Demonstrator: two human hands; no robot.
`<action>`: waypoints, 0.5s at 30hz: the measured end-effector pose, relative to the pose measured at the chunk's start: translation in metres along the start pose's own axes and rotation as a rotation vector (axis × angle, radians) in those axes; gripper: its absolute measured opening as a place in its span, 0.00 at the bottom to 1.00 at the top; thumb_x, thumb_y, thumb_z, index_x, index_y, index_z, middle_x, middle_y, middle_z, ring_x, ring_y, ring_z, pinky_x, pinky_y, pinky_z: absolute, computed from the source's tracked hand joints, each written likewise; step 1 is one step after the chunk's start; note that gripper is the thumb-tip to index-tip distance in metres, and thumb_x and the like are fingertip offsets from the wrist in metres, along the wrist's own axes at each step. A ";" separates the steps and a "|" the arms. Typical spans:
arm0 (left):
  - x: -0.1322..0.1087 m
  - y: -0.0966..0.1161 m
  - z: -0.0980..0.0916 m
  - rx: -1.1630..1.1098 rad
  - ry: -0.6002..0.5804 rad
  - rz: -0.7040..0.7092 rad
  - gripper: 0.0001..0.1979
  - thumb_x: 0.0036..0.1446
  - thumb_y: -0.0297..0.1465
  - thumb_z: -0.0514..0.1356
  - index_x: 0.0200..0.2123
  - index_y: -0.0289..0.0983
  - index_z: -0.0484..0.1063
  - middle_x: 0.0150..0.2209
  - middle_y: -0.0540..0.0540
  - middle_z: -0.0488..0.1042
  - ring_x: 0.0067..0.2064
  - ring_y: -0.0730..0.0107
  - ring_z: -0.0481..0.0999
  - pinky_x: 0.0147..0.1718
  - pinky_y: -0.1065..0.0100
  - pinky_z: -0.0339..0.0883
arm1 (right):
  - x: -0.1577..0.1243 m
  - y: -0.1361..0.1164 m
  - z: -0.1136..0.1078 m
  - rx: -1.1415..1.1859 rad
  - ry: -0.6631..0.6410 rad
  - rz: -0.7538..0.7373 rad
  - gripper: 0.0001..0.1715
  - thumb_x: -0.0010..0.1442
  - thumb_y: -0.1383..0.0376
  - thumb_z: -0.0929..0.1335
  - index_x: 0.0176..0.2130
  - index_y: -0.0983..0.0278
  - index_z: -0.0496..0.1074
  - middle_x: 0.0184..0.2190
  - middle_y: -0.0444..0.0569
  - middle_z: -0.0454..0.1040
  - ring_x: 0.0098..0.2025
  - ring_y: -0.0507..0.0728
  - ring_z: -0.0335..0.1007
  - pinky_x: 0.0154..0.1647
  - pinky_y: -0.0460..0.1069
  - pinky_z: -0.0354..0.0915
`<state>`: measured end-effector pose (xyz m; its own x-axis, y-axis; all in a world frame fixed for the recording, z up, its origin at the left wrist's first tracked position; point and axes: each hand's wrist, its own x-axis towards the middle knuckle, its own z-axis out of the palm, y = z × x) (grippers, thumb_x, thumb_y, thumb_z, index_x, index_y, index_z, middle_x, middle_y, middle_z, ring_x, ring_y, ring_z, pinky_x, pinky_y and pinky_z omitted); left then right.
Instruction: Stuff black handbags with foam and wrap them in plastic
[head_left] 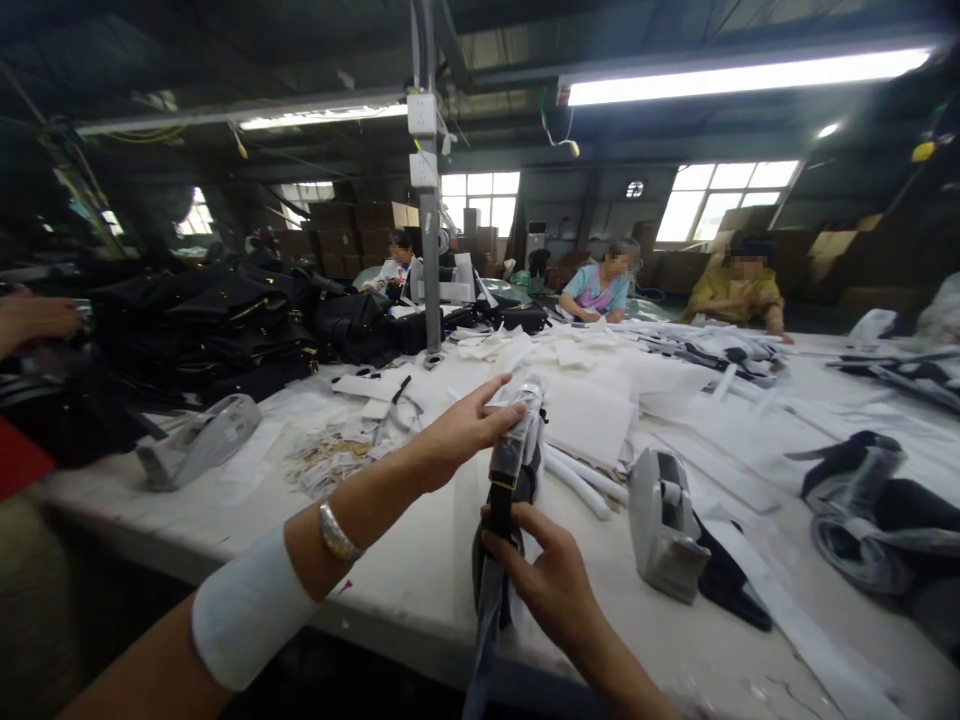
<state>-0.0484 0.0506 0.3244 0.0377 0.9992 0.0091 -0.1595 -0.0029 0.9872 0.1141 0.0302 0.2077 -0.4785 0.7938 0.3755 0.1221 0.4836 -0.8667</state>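
My left hand point(459, 432) pinches the upper end of a black strap point(510, 470) wrapped in clear plastic, held upright over the white table point(405, 560). The forearm carries a silver bracelet and a white sleeve guard. My right hand point(546, 572) grips the same strap lower down, fingers curled around its black part. A loose end of plastic hangs below the table edge.
A grey tape dispenser point(664, 522) stands just right of my hands, another point(196, 442) at the left. Black bags point(225, 330) are piled at the back left. White paper sheets and wrapped straps litter the table. Three people sit across; another person's hand point(34, 318) shows far left.
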 end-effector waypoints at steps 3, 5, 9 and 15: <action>-0.011 -0.014 -0.010 0.039 -0.006 0.025 0.36 0.58 0.45 0.64 0.66 0.43 0.57 0.51 0.41 0.76 0.52 0.59 0.74 0.52 0.58 0.65 | -0.005 0.002 0.002 -0.012 0.030 -0.053 0.12 0.60 0.63 0.70 0.45 0.59 0.77 0.46 0.48 0.78 0.51 0.61 0.72 0.54 0.52 0.66; -0.017 -0.030 -0.015 0.052 0.046 0.063 0.34 0.59 0.49 0.61 0.64 0.44 0.60 0.57 0.39 0.72 0.56 0.58 0.72 0.52 0.58 0.66 | -0.008 0.003 0.003 -0.009 0.028 -0.055 0.13 0.62 0.62 0.69 0.47 0.59 0.77 0.49 0.49 0.77 0.53 0.62 0.72 0.56 0.54 0.66; -0.032 -0.085 -0.031 0.125 0.184 0.091 0.27 0.56 0.47 0.64 0.55 0.40 0.71 0.53 0.39 0.75 0.52 0.57 0.75 0.49 0.60 0.69 | -0.014 0.010 0.002 -0.047 0.026 -0.037 0.16 0.63 0.58 0.68 0.49 0.58 0.77 0.50 0.51 0.78 0.54 0.64 0.72 0.56 0.56 0.69; -0.056 -0.162 -0.118 0.382 0.489 -0.011 0.15 0.60 0.40 0.62 0.44 0.35 0.74 0.40 0.42 0.79 0.42 0.62 0.78 0.44 0.58 0.72 | -0.016 0.028 -0.007 -0.165 -0.013 -0.155 0.19 0.63 0.60 0.67 0.53 0.56 0.75 0.54 0.51 0.76 0.57 0.65 0.71 0.58 0.58 0.68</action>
<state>-0.1410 0.0001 0.1455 -0.4335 0.9010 0.0137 0.2059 0.0842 0.9749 0.1317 0.0338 0.1796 -0.5136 0.7010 0.4948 0.1866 0.6541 -0.7330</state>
